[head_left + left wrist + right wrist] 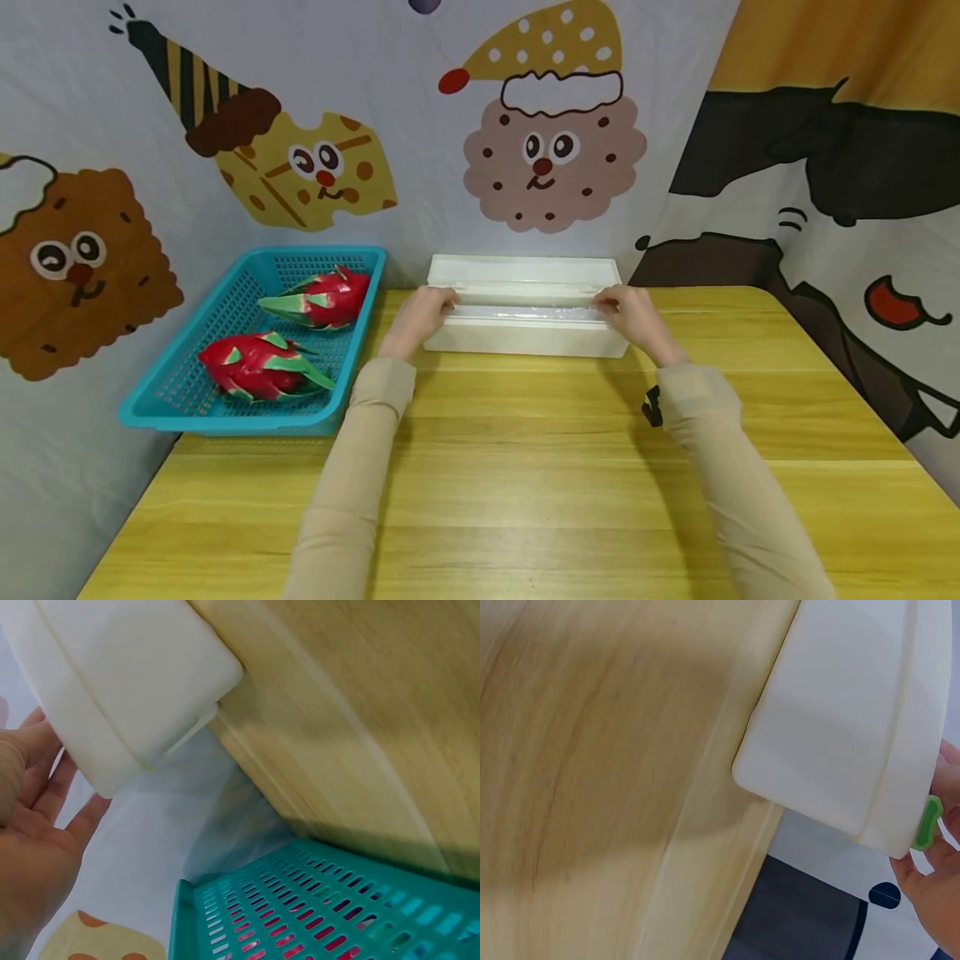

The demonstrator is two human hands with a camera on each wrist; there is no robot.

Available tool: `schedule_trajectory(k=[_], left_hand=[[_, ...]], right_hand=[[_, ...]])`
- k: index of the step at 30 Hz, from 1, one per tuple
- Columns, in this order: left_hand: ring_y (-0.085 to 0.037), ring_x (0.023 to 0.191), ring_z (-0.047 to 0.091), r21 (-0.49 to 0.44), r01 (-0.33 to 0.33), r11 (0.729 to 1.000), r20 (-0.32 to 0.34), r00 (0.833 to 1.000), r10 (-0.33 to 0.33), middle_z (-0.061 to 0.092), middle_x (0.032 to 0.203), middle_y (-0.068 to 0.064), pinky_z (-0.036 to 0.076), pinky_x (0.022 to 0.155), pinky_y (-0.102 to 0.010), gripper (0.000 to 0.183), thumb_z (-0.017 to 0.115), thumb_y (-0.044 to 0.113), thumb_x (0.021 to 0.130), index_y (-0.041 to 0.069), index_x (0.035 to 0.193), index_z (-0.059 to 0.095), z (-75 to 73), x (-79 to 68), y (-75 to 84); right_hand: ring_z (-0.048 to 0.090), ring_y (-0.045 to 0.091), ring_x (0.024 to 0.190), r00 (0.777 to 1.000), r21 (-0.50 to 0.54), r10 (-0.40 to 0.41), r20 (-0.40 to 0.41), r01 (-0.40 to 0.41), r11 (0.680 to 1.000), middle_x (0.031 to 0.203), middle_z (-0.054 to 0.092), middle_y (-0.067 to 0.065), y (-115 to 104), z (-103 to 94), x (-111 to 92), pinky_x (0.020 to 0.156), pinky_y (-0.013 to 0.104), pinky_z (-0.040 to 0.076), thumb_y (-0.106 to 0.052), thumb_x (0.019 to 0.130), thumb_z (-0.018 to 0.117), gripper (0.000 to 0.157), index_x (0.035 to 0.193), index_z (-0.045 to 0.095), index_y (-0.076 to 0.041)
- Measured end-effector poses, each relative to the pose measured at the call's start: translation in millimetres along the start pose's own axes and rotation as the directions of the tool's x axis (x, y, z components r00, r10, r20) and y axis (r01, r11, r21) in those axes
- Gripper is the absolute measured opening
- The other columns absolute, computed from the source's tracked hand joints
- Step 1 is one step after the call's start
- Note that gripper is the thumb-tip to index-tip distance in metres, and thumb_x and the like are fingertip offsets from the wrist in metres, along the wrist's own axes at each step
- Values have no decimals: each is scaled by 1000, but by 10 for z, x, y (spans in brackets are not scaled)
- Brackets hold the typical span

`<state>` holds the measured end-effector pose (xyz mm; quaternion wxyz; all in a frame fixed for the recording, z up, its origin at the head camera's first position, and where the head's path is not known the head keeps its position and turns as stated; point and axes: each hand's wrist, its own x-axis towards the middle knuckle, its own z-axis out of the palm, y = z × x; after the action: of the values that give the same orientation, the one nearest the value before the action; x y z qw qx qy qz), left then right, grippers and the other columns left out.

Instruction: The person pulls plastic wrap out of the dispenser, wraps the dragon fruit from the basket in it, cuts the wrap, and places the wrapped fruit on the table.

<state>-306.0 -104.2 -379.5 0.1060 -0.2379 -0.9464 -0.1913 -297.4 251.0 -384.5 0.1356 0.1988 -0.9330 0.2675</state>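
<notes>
A long white plastic wrap dispenser point(525, 337) lies on the table with its lid point(525, 269) raised at the back. A strip of clear plastic wrap point(525, 312) shows along its opening. My left hand point(422, 317) is at the left end, fingertips pinching the wrap's edge. At the right end my right hand point(637, 317) pinches the other side of it. In the right wrist view a green slider point(928, 823) sits on the dispenser's edge beside my fingers. The dispenser body hides the fingertips' contact in both wrist views.
A blue plastic basket point(168, 392) stands left of the dispenser, holding a front dragon fruit point(258, 368) and a rear dragon fruit point(337, 298). The wooden table point(525, 483) meets a cartoon-printed cloth point(420, 192) behind. A small black item point(652, 407) is by my right cuff.
</notes>
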Motion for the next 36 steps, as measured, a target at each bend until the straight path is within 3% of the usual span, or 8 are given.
schedule_trajectory(k=[5, 9, 16, 22, 26, 31, 36], left_hand=[[-26, 86, 67, -6, 2, 1000, -16, 1000, -2, 72, 93, -11, 55, 79, -36, 14, 56, 1, 92, 4, 95, 69, 40, 36, -38], [-27, 90, 66, -25, -4, 1000, -23, 1000, 3, 71, 94, -12, 55, 84, -37, 17, 57, 0, 91, 3, 94, 74, 61, 47, -76], [-30, 89, 66, -184, 40, 982, -75, 996, -54, 70, 96, -18, 55, 84, -38, 14, 64, -4, 86, -3, 98, 71, 51, 65, -137], [-32, 90, 64, -167, 60, 984, -131, 988, -83, 66, 95, -19, 55, 83, -38, 16, 64, 2, 88, -4, 101, 72, 84, 49, -205], [-32, 91, 63, -196, 44, 980, -182, 980, -81, 66, 95, -18, 55, 83, -39, 15, 64, 6, 89, -4, 94, 73, 125, 35, -248], [-32, 90, 64, -249, 21, 968, -220, 973, -77, 69, 96, -19, 54, 82, -40, 15, 60, 5, 91, -5, 95, 70, 175, 21, -268], [-32, 87, 64, -343, 52, 938, -240, 960, -141, 70, 95, -21, 54, 81, -41, 16, 58, 7, 93, -5, 95, 69, 215, 26, -263]], right_hand=[[63, 33, 87, 1000, 28, 21, -6, -21, 999, 97, 68, 23, 1, 10, 17, 75, 45, 54, 0, 89, 61, 14, 98, 71, 4], [62, 33, 87, 1000, 18, 6, 24, -6, 1000, 94, 65, 22, 3, 3, 28, 78, 45, 54, 3, 87, 62, 15, 100, 69, 5], [58, 33, 82, 1000, -56, 30, 6, -30, 998, 88, 61, 23, 45, -3, 35, 73, 43, 53, 5, 85, 63, 10, 92, 70, 8], [58, 34, 80, 999, -84, 17, -41, -21, 996, 86, 61, 23, 66, 2, 43, 71, 44, 53, 0, 87, 64, 10, 88, 70, 8], [58, 34, 80, 996, -38, 51, -71, -53, 998, 88, 62, 23, 78, -5, 30, 71, 44, 52, -3, 88, 65, 12, 89, 71, 8], [56, 30, 80, 987, 65, 131, -94, -125, 990, 93, 63, 21, 101, -12, 8, 69, 34, 46, -8, 90, 64, 16, 92, 71, 6], [54, 20, 77, 976, 159, 195, -91, -179, 971, 98, 66, 19, 116, -15, 0, 65, 22, 44, -16, 92, 61, 22, 99, 71, 3]])
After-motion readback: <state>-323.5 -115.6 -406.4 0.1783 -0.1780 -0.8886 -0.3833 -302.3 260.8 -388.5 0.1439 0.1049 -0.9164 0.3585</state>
